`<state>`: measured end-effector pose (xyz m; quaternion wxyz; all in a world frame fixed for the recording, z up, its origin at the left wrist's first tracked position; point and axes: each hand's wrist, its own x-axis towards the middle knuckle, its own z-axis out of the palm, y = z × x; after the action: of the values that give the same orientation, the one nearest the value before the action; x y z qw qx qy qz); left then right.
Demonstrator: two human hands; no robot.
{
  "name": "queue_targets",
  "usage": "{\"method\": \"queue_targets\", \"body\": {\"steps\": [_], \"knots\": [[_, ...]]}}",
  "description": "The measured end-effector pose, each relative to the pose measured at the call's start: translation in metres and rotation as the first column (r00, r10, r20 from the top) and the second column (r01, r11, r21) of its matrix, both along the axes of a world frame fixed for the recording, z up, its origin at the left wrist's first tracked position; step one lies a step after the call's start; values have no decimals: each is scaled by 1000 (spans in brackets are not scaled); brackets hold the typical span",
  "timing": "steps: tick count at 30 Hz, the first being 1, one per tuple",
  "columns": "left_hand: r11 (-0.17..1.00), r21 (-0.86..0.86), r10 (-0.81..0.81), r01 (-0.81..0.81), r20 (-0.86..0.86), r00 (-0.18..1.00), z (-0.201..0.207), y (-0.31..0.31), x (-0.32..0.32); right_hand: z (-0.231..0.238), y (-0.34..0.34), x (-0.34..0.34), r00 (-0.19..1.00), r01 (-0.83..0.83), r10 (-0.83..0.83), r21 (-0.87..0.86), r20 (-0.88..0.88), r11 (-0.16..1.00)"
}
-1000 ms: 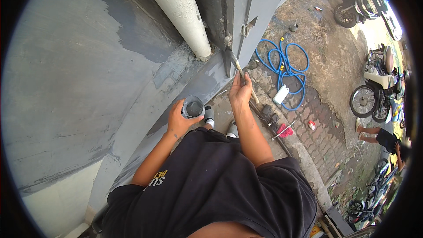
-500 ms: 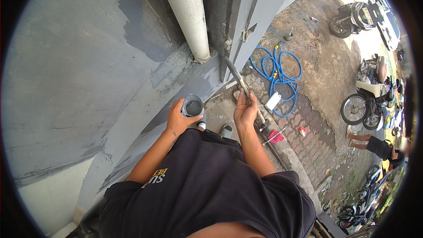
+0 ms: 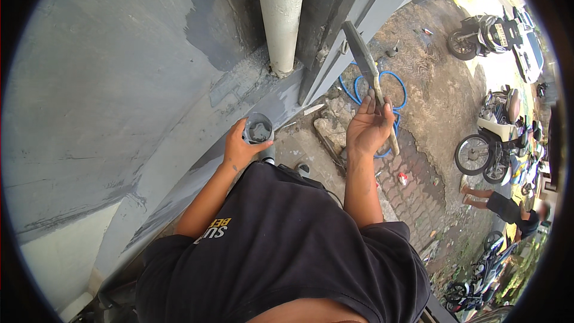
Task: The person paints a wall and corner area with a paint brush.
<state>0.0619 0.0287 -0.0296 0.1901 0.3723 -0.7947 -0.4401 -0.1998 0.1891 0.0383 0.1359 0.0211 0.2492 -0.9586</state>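
My left hand (image 3: 240, 148) is closed round a grey plastic cup (image 3: 249, 133) with grey paint inside, held upright beside the low grey wall. In my right hand (image 3: 367, 130) is a long-handled paintbrush (image 3: 362, 54). My fingers grip its pale, smeared handle, and its dark grey head points up and away from me. The brush head overlaps the edge of the grey metal post (image 3: 338, 75) in the picture; whether they touch I cannot tell.
A white pipe (image 3: 281, 24) rises ahead beside the grey-painted wall (image 3: 119, 84). On the ground to the right lies a coiled blue hose (image 3: 402, 87). Several parked motorcycles (image 3: 478, 149) and a person in dark clothes (image 3: 508, 206) are further right.
My right hand has lifted the brush up and to the right, and it now covers part of the hose. The left hand with the cup has shifted only slightly.
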Motion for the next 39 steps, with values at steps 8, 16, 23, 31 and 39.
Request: {"method": "queue_targets", "body": {"steps": [8, 16, 23, 31, 39], "knots": [[996, -80, 33, -31, 19, 999, -19, -10, 13, -44, 18, 27, 997, -55, 42, 207, 70, 977], [1000, 11, -17, 17, 8, 1000, -12, -24, -5, 5, -44, 13, 996, 17, -1, 185, -86, 983], [992, -104, -69, 65, -41, 997, -20, -38, -19, -37, -37, 36, 1000, 3, 2, 374, -14, 928], [988, -37, -156, 153, -109, 982, -10, -57, -41, 36, -51, 20, 992, 128, -115, 311, -60, 942], [954, 24, -293, 297, -114, 949, -6, -79, -60, 37, -29, 42, 953, 290, -242, 311, -185, 905]]}}
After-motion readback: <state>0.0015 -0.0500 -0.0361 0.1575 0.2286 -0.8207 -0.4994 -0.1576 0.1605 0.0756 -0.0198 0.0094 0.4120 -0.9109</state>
